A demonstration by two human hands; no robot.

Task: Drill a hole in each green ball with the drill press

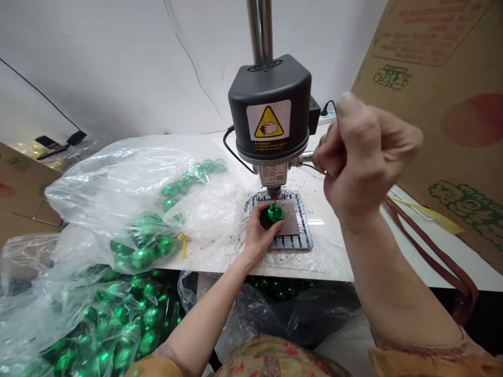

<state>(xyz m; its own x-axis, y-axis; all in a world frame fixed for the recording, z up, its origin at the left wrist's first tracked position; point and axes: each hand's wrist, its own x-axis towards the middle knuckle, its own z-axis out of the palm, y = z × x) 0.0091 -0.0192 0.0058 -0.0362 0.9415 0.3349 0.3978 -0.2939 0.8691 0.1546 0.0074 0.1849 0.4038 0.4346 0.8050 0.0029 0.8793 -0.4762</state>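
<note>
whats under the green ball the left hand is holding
The green ball sits on a brownish pad over the drill press's slotted table. The left hand covers its underside.

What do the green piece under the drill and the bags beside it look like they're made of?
Green piece: likely plastic with a metallic, mirror-like coating, since it glints brightly; the left hand steadies it. Bag: thin clear plastic film, crinkled and see-through. The right hand grips the lever.
</note>
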